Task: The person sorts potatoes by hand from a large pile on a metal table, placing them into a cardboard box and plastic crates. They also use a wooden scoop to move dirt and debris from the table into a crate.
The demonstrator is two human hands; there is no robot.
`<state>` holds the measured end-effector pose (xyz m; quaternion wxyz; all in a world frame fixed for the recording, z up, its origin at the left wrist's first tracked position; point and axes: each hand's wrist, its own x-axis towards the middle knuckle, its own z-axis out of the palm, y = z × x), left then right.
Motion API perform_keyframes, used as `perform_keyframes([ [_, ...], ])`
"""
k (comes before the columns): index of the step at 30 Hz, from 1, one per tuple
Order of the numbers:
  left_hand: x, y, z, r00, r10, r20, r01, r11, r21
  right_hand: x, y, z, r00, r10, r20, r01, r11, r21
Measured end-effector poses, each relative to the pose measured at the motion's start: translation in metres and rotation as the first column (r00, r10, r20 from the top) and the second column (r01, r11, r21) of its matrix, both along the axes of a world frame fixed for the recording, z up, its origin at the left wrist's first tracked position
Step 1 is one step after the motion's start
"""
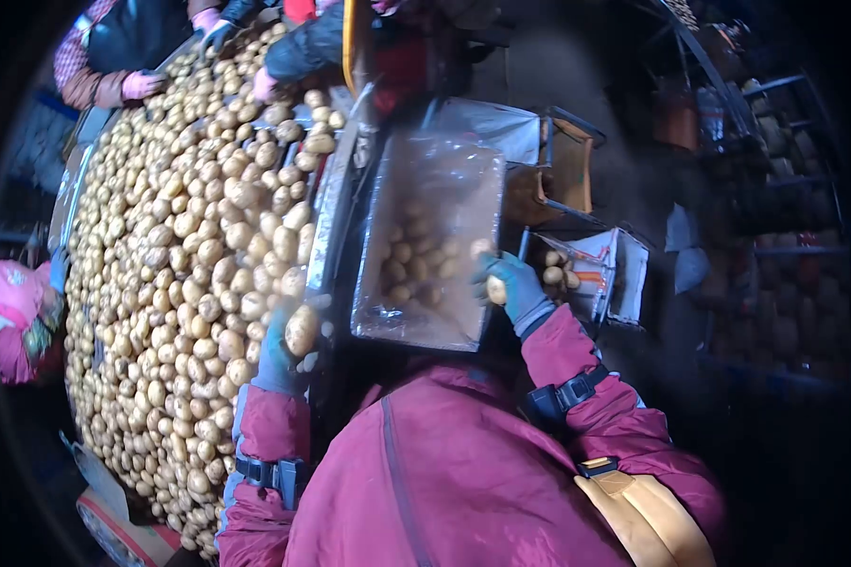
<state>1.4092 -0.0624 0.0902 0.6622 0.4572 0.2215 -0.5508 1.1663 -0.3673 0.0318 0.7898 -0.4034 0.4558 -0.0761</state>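
My left hand [275, 353], in a blue-green glove, is closed around a potato [301, 330] at the right edge of a large heap of potatoes [189, 246]. Gloved the same way, my right hand [520, 285] is over the right rim of a plastic-lined box [459, 333]. One potato [496, 289] shows in its grip, and a second potato [481, 248] is at the fingertips. Several potatoes [416, 253] lie inside the box, seen hazily through the plastic film.
A metal rail [327, 222] bounds the heap. Beside the box stand a smaller lined box with potatoes [598, 248] and a brown box [569, 168]. Across the heap, other people's gloved hands [143, 85] touch potatoes. A person in pink [19, 307] stands far left.
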Motion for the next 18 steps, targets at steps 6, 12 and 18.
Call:
perform_keyframes([
  [6,-0.007,-0.029,-0.014,0.997,-0.076,-0.026,0.072,0.989,-0.131,-0.109,-0.055,0.002,0.924,-0.339,-0.178,0.321,0.939,-0.126],
  [12,-0.01,-0.025,-0.045,0.992,-0.072,-0.108,0.046,0.973,-0.226,-0.268,-0.142,-0.058,0.836,-0.486,-0.256,0.37,0.843,-0.391],
  [18,-0.012,-0.022,-0.042,0.999,-0.033,-0.041,0.023,0.973,-0.23,-0.307,-0.176,-0.021,0.706,-0.562,-0.43,0.477,0.827,-0.298],
])
